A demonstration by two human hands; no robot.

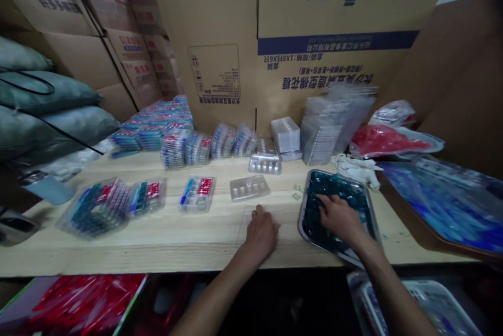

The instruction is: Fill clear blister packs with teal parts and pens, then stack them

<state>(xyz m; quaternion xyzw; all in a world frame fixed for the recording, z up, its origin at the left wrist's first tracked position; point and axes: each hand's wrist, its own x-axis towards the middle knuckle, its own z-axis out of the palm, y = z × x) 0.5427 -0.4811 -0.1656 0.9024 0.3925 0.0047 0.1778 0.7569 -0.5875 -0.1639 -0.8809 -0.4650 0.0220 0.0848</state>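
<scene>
Left hand [261,234] flat, right hand [340,216] curled.

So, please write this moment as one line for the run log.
left hand: flat on clear blister tray on wooden table | right hand: in metal tray among teal pieces

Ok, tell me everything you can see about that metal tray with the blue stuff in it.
The metal tray is a shallow, silvery rectangular pan with rounded corners and a raised rim. It lies flat on the pale wooden table, near the front edge, turned a little askew. It is filled with small glossy teal-blue pieces, too blurred to identify. The right hand rests palm down in them; the left hand lies on the table just beside the tray's left rim.
</scene>
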